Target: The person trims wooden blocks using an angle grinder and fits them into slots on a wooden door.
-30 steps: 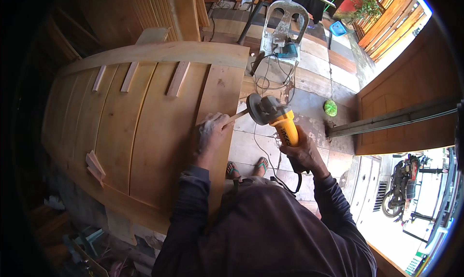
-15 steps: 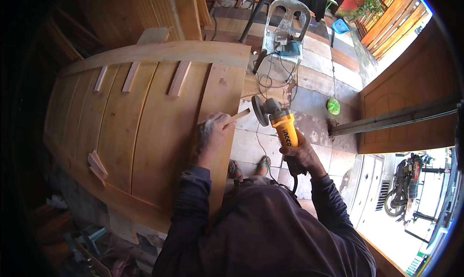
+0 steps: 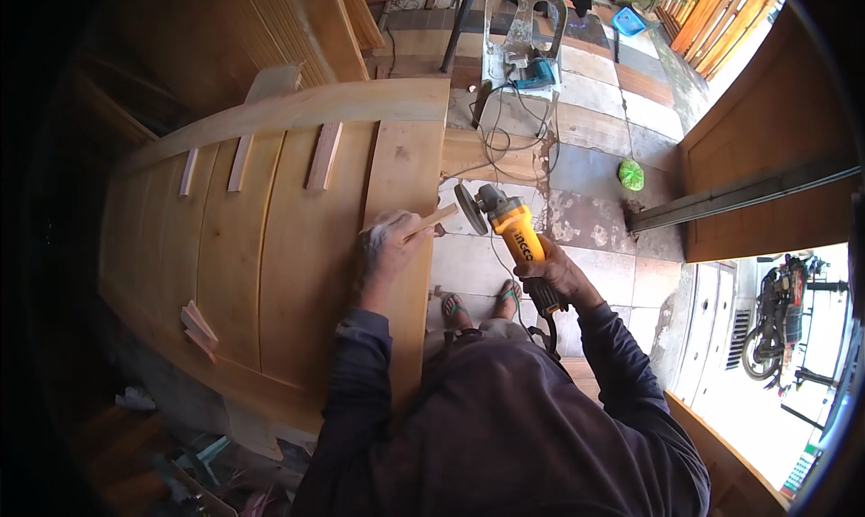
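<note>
My left hand [image 3: 393, 248] is closed around a thin wooden strip [image 3: 440, 218], resting over the right edge of a large wooden door panel [image 3: 311, 247]. The strip's free end points right, past that edge. In my right hand [image 3: 557, 276] is a yellow and black angle grinder [image 3: 517, 232], gripped by its body. Its dark disc [image 3: 469, 209] faces the strip's end very closely; whether they touch I cannot tell. Three short wooden strips [image 3: 325, 156] lie spaced along the panel's far side. Several more wood pieces [image 3: 199, 329] are bunched near its lower left.
A worn plastic chair [image 3: 523, 30] beyond the panel holds a teal power tool [image 3: 537, 73], its cord trailing across the tiled floor. A green round object [image 3: 631, 175] lies to the right, near a wooden post [image 3: 748, 197]. Boards [image 3: 297, 30] lean at the back left.
The grinder's disc and the strip's end have come closer together. My view has shifted slightly, so the panel and floor appear moved. Both hands keep their holds.
</note>
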The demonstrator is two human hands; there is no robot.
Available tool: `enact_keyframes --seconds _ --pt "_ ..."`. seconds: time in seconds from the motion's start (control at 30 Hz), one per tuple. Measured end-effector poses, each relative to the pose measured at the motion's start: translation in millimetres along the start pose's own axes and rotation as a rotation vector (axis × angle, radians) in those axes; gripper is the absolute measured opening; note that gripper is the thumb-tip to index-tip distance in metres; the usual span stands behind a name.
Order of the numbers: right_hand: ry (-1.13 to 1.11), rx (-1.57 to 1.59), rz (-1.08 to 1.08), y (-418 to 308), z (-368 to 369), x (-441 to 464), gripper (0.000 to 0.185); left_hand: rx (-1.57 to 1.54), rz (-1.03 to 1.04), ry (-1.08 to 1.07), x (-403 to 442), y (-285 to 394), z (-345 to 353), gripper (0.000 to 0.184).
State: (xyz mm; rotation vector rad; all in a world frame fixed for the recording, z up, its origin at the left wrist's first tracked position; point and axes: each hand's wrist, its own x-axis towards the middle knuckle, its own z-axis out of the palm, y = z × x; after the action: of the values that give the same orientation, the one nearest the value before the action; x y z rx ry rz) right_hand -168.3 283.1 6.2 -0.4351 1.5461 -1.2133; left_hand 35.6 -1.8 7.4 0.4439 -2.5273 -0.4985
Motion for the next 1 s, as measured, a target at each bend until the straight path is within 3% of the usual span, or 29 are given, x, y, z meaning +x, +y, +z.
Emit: enact_keyframes --seconds 0.1,0.13,0.23,0.67,1.0 --pt "0.022 0.047 -0.070 3.8 0.8 -2.0 0.060 0.000 0.006 -0.005 1.5 0.3 -1.9 0.027" --pt "0.004 0.086 0.021 -16.8 4.1 -13.4 0.059 0.002 0.004 -0.014 2.4 1.4 -3.4 0.026" --pt "-0.008 0.023 -0.097 -16.6 2.4 -9.8 0.055 -0.006 0.001 0.010 4.5 5.7 -3.9 0.024" --pt "-0.088 0.145 -0.024 36.9 8.0 15.5 0.060 -0.004 -0.013 -0.067 5.5 1.3 -4.4 0.023" --pt "-0.102 0.099 -0.058 24.9 1.1 12.4 0.061 0.030 -0.002 -0.098 6.5 0.5 -5.2 0.026"
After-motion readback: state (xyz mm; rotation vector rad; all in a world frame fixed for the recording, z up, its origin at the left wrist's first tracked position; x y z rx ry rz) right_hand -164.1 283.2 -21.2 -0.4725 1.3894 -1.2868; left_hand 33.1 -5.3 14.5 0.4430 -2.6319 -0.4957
